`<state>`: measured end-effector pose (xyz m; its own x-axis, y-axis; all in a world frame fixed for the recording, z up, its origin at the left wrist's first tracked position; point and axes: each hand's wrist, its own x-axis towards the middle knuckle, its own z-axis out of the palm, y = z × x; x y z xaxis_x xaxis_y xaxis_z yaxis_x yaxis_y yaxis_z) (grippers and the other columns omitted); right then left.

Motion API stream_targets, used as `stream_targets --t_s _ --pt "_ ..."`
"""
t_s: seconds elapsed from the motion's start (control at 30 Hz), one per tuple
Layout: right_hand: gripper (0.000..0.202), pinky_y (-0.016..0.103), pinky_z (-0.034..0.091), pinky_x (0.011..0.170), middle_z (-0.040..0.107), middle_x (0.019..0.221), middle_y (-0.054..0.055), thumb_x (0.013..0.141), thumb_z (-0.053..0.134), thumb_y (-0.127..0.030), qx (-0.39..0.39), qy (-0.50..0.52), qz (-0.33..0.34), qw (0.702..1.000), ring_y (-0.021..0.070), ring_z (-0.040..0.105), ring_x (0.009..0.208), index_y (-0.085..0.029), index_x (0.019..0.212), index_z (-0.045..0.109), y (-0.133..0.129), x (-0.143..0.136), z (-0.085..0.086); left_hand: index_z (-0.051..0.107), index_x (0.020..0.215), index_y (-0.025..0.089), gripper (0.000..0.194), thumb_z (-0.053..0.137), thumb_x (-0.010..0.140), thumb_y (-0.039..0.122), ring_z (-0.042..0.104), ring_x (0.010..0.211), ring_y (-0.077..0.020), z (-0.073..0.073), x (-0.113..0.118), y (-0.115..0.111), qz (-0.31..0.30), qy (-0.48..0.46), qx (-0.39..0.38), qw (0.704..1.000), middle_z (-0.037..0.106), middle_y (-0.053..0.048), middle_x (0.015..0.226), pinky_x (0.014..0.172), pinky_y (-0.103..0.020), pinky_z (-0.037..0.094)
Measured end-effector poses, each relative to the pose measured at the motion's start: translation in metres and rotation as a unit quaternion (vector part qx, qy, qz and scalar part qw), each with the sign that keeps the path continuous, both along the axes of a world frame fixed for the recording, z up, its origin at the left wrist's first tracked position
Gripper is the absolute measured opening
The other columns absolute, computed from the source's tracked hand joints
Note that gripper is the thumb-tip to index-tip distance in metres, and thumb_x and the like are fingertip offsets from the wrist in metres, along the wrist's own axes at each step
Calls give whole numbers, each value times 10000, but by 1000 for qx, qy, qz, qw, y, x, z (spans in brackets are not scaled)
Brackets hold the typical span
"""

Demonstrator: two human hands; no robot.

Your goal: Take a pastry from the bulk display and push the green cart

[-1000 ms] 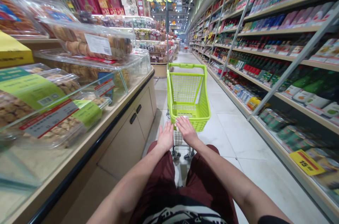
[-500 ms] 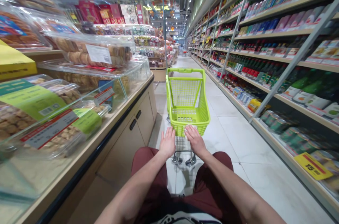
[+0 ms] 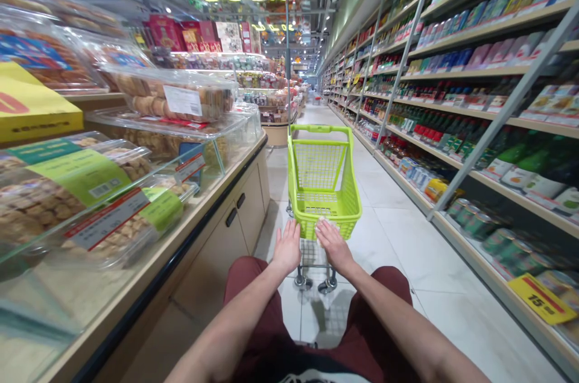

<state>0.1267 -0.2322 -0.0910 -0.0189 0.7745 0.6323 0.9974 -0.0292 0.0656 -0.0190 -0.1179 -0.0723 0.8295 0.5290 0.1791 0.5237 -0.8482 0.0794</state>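
Observation:
A lime-green shopping cart (image 3: pixel 325 202) with a plastic mesh basket stands on the floor right in front of me. My left hand (image 3: pixel 287 244) is open, its fingers stretched forward beside the near left corner of the basket; whether it touches is unclear. Against the basket's near wall, my right hand (image 3: pixel 333 244) presses a small white tissue (image 3: pixel 322 225), partly covered by the fingers. Below the basket show a wire rack and the front casters (image 3: pixel 327 284), between my knees.
At left runs a wooden counter (image 3: pixel 235 232) with packed biscuits (image 3: pixel 181 96) behind glass. Tall shelves (image 3: pixel 452 111) of bottles and cans line the right side. The tiled aisle (image 3: pixel 384 238) leads ahead. A yellow price sign (image 3: pixel 543 298) hangs low at right.
The view has tilted slightly, so the cart and shelves appear a little lower and to the right. Both hands keep nearly the same place at the basket.

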Motion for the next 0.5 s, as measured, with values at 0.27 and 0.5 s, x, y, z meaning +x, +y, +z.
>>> stream_targets --t_s 0.27,0.5 --pt "472 431 287 1018 387 1299 130 757 326 -35 46 81 -45 995 208 197 1266 -76 1220 410 10 -7 28 169 1305 81 711 426 644 144 100 1300 -224 27 20 13 4 -45 21 999 150 -118 1418 1052 -439 138" --pt "421 453 286 1006 430 1275 96 789 335 -66 -23 49 -43 998 232 268 1235 -111 1189 457 44 -11 34 162 1316 104 691 390 663 128 85 1303 -221 31 18 18 -7 -1 30 1000 115 -92 1428 1044 -480 117"
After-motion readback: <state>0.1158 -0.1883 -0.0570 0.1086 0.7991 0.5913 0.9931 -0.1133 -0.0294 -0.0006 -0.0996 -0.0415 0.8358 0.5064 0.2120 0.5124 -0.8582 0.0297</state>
